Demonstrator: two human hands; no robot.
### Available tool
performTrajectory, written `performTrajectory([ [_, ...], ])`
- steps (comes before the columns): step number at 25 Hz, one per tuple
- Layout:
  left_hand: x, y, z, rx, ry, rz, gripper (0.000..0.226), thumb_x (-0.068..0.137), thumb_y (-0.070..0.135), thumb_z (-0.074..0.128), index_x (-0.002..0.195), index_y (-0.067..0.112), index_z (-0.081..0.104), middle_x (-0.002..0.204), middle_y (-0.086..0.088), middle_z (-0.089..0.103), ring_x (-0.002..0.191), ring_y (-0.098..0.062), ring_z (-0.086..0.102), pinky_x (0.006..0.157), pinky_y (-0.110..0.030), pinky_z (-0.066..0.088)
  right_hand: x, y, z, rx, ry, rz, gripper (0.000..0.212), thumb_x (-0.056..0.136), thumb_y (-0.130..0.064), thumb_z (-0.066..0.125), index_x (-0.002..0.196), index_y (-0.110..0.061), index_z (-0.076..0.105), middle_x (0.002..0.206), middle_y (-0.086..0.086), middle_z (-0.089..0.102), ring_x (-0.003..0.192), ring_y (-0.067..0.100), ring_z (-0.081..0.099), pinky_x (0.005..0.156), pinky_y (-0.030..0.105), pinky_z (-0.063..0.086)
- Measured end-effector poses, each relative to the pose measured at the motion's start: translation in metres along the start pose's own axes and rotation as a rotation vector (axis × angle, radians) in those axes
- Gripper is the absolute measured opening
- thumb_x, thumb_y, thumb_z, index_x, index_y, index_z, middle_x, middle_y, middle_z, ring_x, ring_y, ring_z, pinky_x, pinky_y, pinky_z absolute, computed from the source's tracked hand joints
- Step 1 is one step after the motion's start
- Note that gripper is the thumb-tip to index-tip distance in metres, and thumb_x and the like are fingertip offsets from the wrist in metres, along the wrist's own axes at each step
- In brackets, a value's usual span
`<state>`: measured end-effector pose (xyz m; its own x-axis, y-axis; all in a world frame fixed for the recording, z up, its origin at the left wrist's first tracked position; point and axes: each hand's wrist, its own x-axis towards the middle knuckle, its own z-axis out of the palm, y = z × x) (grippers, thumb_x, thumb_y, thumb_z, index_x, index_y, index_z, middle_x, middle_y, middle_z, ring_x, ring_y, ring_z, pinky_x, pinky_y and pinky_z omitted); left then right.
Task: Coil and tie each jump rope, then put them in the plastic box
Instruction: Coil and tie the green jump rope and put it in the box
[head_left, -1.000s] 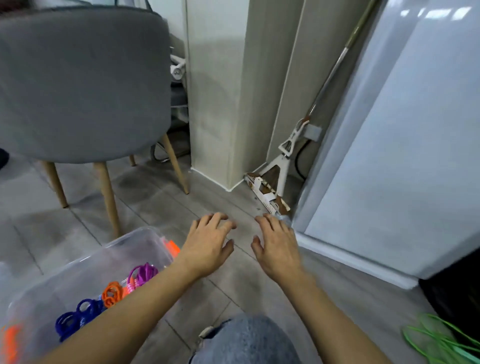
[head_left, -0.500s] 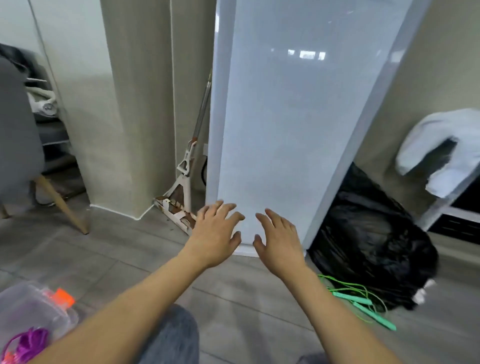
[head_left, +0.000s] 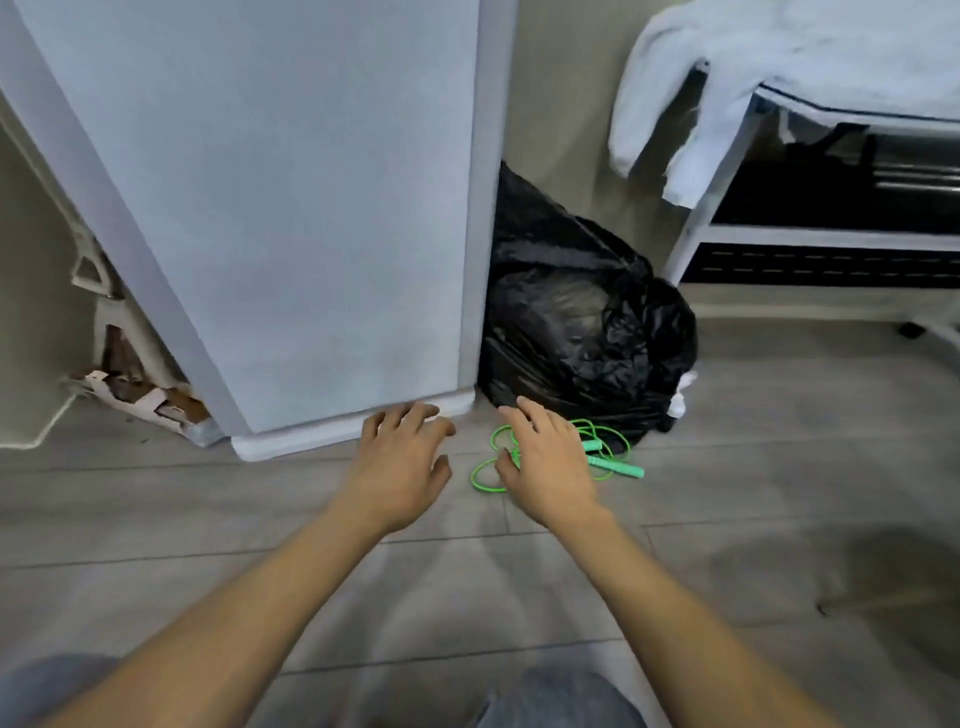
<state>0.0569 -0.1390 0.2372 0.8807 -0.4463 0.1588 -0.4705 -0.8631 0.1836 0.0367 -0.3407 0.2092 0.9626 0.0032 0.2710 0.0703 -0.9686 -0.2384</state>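
A green jump rope (head_left: 618, 464) lies loose on the grey floor in front of a black bin bag, its handles at the right of the tangle. My right hand (head_left: 545, 460) hovers over the rope's left loops, fingers spread, holding nothing; it hides part of the rope. My left hand (head_left: 402, 462) is beside it to the left, fingers apart and empty, in front of the base of a pale panel. The plastic box is out of view.
A tall pale panel (head_left: 291, 208) stands straight ahead. The black bin bag (head_left: 582, 322) sits in the corner behind the rope. A white frame draped with pale cloth (head_left: 779, 67) is at the right. A mop base (head_left: 135, 395) rests at the left.
The view has swung right: the chair and plastic box have left the frame, and the green rope and bin bag now lie just ahead. Both hands stay open and stretched forward.
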Motion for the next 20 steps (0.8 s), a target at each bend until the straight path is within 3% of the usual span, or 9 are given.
performTrajectory([
  [4, 0.027, 0.022, 0.075, -0.018, -0.127, 0.051, 0.043, 0.083, 0.037, 0.044, 0.122, 0.028, 0.06, 0.133, 0.003, 0.055, 0.126, -0.026, 0.049, 0.102, -0.043, 0.035, -0.013, 0.063, 0.053, 0.024, -0.069, 0.101, 0.053, 0.08, -0.03, 0.066, 0.131, -0.02, 0.056, 0.139, 0.006, 0.053, 0.121, 0.031, 0.052, 0.1, 0.044, 0.041],
  [10, 0.053, 0.03, 0.194, -0.036, -0.236, 0.14, 0.046, 0.073, 0.037, 0.039, 0.11, 0.027, 0.066, 0.111, 0.006, 0.066, 0.105, -0.025, 0.063, 0.085, -0.042, 0.05, -0.032, 0.135, 0.155, 0.038, -0.198, 0.235, 0.056, 0.081, -0.032, 0.062, 0.136, -0.022, 0.054, 0.14, 0.004, 0.053, 0.126, 0.029, 0.051, 0.105, 0.043, 0.039],
  [15, 0.072, 0.033, 0.282, 0.003, -0.405, 0.232, 0.055, 0.07, 0.036, 0.04, 0.118, 0.025, 0.066, 0.118, 0.003, 0.069, 0.102, -0.026, 0.067, 0.08, -0.04, 0.055, -0.037, 0.18, 0.223, 0.057, -0.203, 0.311, 0.056, 0.075, -0.026, 0.069, 0.13, -0.019, 0.06, 0.133, 0.007, 0.058, 0.118, 0.033, 0.058, 0.098, 0.045, 0.044],
  [17, 0.083, 0.038, 0.315, 0.009, -0.481, 0.234, 0.06, 0.077, 0.035, 0.041, 0.134, 0.024, 0.056, 0.139, -0.003, 0.056, 0.12, -0.031, 0.058, 0.093, -0.044, 0.049, -0.035, 0.197, 0.244, 0.069, -0.205, 0.348, 0.055, 0.076, -0.027, 0.069, 0.13, -0.018, 0.06, 0.136, 0.007, 0.057, 0.12, 0.033, 0.056, 0.1, 0.045, 0.043],
  [20, 0.107, 0.05, 0.354, 0.096, -0.648, 0.163, 0.068, 0.092, 0.037, 0.047, 0.154, 0.032, 0.02, 0.164, -0.008, 0.008, 0.147, -0.036, 0.019, 0.113, -0.049, 0.027, -0.035, 0.215, 0.268, 0.076, -0.239, 0.364, 0.055, 0.08, -0.03, 0.064, 0.134, -0.02, 0.056, 0.139, 0.005, 0.054, 0.124, 0.031, 0.053, 0.103, 0.044, 0.04],
])
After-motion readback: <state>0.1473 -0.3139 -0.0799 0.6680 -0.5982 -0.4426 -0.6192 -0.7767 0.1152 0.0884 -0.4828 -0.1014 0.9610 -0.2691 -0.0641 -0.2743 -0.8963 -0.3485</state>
